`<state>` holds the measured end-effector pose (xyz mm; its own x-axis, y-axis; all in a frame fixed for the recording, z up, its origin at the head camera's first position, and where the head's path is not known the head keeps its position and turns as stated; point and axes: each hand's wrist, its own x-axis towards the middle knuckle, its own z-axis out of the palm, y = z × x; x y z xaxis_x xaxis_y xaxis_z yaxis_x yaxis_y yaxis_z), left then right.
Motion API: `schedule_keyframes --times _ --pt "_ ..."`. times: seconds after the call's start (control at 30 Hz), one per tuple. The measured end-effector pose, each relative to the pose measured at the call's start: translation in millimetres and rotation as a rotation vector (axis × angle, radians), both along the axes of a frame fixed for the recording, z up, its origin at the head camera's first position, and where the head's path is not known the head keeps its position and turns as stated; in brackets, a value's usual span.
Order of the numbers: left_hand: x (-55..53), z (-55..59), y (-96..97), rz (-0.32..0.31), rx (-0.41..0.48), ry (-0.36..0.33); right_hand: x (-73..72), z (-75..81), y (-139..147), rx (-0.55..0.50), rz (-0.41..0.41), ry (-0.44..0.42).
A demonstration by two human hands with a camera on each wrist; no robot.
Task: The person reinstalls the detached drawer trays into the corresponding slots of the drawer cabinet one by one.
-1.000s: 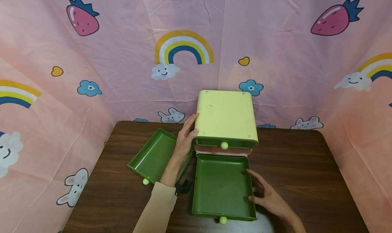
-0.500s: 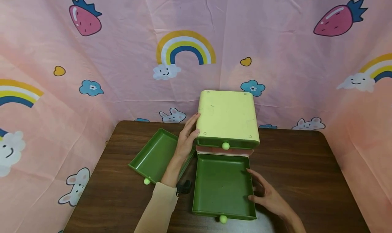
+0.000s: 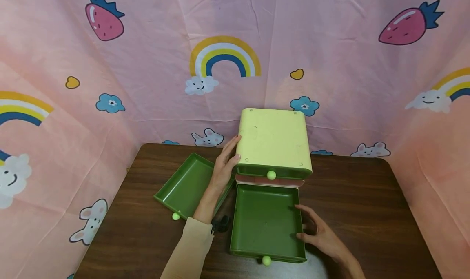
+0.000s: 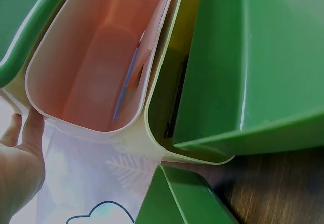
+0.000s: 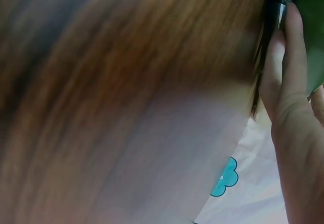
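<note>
A stacked drawer cabinet [image 3: 274, 138] with a pale yellow top stands at the back of the table. My left hand [image 3: 222, 169] rests against its left side, fingers stretched along the upper unit. From the cabinet's lowest opening a green drawer [image 3: 266, 226] sticks far out toward me. My right hand [image 3: 321, 236] holds this drawer's right wall, with thumb and index fingertip at the rim; the other fingers are partly hidden beside the wall. In the left wrist view the pink middle compartment [image 4: 96, 62] is open at the front, above the yellow lower housing [image 4: 162, 117].
A second green drawer [image 3: 187, 185] lies askew on the dark wooden table [image 3: 360, 205], left of the cabinet and partly behind my left forearm. A printed pink cloth [image 3: 158, 54] hangs behind and at both sides. The top green drawer [image 3: 290, 173] is in its slot.
The held drawer has shifted very slightly toward the cabinet, along with my right hand. My left hand stays on the cabinet's side. The head view has shifted a little.
</note>
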<state>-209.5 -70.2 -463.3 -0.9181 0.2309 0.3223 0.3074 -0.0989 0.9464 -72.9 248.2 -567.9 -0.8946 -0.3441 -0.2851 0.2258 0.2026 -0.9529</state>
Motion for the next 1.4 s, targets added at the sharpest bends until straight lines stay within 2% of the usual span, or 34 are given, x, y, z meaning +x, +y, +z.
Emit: schedule_keyframes --times 0.33,0.67,1.07,1.4 --pt "-0.8 0.4 -1.2 -0.016 -0.001 -0.033 2.2 -2.2 0.4 -0.009 -0.019 0.096" --pt "0.0 1.9 -1.4 -0.013 0.001 -0.025 1.7 -3.0 1.4 0.007 -0.020 0.093" --pt "0.8 -2.1 -1.7 -0.012 -0.005 -0.024 -1.1 -2.9 1.1 0.038 -0.063 0.064" --pt "0.8 -1.0 -1.7 -0.012 -0.006 -0.025 -1.5 -4.4 1.2 0.049 -0.103 0.048"
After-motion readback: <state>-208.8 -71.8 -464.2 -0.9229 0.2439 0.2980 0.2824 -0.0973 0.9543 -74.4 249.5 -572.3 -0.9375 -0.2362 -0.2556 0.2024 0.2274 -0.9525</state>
